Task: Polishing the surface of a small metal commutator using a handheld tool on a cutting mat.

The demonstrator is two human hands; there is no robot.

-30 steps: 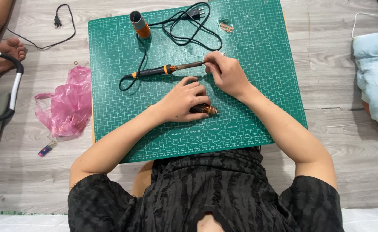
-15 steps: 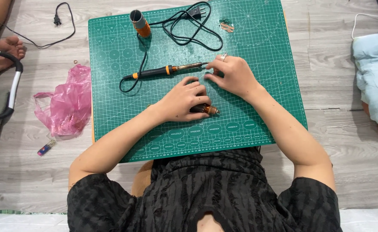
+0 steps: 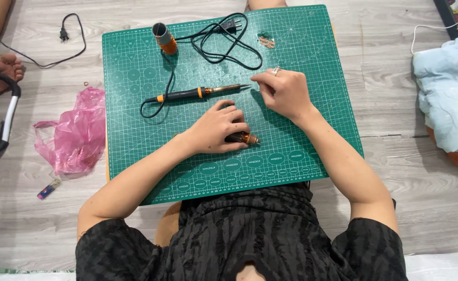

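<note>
A large green cutting mat with a printed grid (image 3: 312,47) lies on the grey wood-plank floor (image 3: 52,224) and fills the middle of the head view, with the person in a black textured top (image 3: 239,244) bent over its near edge. To the right of the mat sits a heap of pale blue cloth (image 3: 445,93); to the left lies a crumpled pink plastic bag (image 3: 72,138). Both forearms reach forward over the mat. The left hand (image 3: 219,128) lies palm down near the mat's centre, fingers curled over a small dark tool with a copper-coloured tip (image 3: 243,138), pressing it against the mat so that only its tip end pokes out to the right of the knuckles. The right hand (image 3: 283,93) (it wears a ring on one finger) rests just beyond and to the right, wrist bent inward, fingers bunched together and pointing left toward the metal tip of a black-and-orange-handled soldering iron (image 3: 195,94); whether the fingertips pinch anything cannot be told. The iron lies flat on the mat, its black power cord (image 3: 223,44) looping toward the far edge beside a small orange and grey cylinder (image 3: 164,37).
</note>
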